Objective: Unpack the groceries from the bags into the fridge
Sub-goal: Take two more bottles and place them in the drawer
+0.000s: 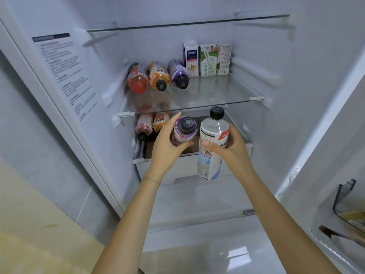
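Observation:
The fridge stands open before me. My left hand (pixel 166 143) grips a purple-labelled bottle (pixel 184 131) with a black cap, held level at the front of the lower glass shelf (pixel 139 160). My right hand (pixel 231 147) holds a clear bottle (pixel 212 147) with a white and blue label, upright and slightly tilted, just right of the purple one. On that lower shelf lie a pink bottle (pixel 144 126) and an orange bottle (pixel 161 120).
The middle glass shelf (pixel 227 91) carries three lying bottles, red (pixel 138 80), orange (pixel 159 77) and purple (pixel 179 74), and three cartons (pixel 207 59) at the back. The top shelf (pixel 187 22) is bare. A door bin (pixel 347 210) is at the right, a beige counter (pixel 29 224) at the left.

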The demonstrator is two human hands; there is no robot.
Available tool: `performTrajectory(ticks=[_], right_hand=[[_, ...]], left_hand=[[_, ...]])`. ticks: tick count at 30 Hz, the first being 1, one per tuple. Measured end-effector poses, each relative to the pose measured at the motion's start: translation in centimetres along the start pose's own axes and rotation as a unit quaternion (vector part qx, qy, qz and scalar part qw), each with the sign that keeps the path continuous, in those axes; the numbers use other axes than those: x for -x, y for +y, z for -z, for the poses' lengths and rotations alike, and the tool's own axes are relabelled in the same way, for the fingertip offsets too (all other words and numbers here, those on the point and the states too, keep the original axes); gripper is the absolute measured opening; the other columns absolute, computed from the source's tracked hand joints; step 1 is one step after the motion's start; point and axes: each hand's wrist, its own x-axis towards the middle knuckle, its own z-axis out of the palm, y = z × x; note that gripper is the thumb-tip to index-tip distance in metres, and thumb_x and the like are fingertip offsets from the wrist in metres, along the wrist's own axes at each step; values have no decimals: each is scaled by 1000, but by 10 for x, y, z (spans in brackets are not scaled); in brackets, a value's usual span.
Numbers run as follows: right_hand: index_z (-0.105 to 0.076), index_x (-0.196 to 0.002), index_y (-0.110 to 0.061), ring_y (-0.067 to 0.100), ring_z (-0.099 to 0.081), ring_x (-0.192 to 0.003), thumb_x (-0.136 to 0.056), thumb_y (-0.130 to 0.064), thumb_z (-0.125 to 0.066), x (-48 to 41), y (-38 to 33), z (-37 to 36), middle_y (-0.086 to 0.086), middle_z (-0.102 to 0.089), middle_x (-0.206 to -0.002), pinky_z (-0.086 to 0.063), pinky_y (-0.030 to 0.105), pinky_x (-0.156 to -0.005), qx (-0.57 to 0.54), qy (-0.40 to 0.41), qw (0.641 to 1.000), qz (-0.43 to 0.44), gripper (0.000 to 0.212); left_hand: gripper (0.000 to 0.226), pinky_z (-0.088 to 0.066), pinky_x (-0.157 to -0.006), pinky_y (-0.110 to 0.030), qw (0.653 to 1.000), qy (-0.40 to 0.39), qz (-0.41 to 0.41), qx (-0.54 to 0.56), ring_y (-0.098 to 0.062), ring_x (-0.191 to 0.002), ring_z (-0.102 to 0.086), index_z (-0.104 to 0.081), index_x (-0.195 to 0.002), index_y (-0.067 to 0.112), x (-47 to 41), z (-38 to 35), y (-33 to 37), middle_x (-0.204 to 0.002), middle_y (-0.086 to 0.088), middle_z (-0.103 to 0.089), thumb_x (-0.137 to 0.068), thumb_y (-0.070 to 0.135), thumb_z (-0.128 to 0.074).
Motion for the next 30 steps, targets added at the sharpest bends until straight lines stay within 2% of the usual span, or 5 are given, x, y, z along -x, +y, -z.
performTrajectory(ticks=[7, 14, 22, 27, 30], right_hand=[[-54, -126, -21, 7, -65, -101, -74, -16, -81, -4, 7, -6, -8, -67, -112, -56, 30, -85, -21, -14, 1000, -12, 59], [-52, -122, -30, -4, -63, -96, -75, -21, -79, -7, 10, -8, -19, -64, -109, -52, 13, -73, -13, -13, 1000, -23, 56], [-53, -121, -29, -1, -64, -96, -75, -15, -79, -11, 18, -3, -15, -65, -109, -53, 16, -73, -25, -7, 999, -40, 55], [-54, -124, -22, 1, -65, -94, -75, -13, -79, -14, 21, 2, -12, -66, -108, -54, 17, -71, -28, 8, 998, -47, 56], [-56, -122, -20, 1, -67, -92, -74, -10, -80, -13, 24, 7, -9, -68, -107, -54, 16, -69, -35, 15, 998, -46, 55]], left_hand=[[68, -46, -96, -17, 993, -10, 52, 107, 1, -121, -52, -44, -139, 17, 3, -7, 6, -130, 9, -56, -81, 2, -75], [72, -42, -108, -47, 983, -57, 114, 130, -12, -132, -47, -44, -136, 48, -1, -1, 0, -139, 14, -50, -71, 69, -67], [70, -48, -103, -35, 994, -99, 48, -7, -3, -122, -52, -51, -136, 28, -11, 1, -15, -133, 16, -52, -73, 38, -81], [83, -30, -116, -39, 984, -133, 13, -120, -8, -138, -35, -48, -138, 35, -20, -1, -34, -149, 9, -42, -65, 61, -75], [82, -7, -121, -40, 968, -146, -25, -205, -7, -144, -24, -44, -141, 33, -22, -5, -48, -155, 7, -34, -70, 56, -76]])
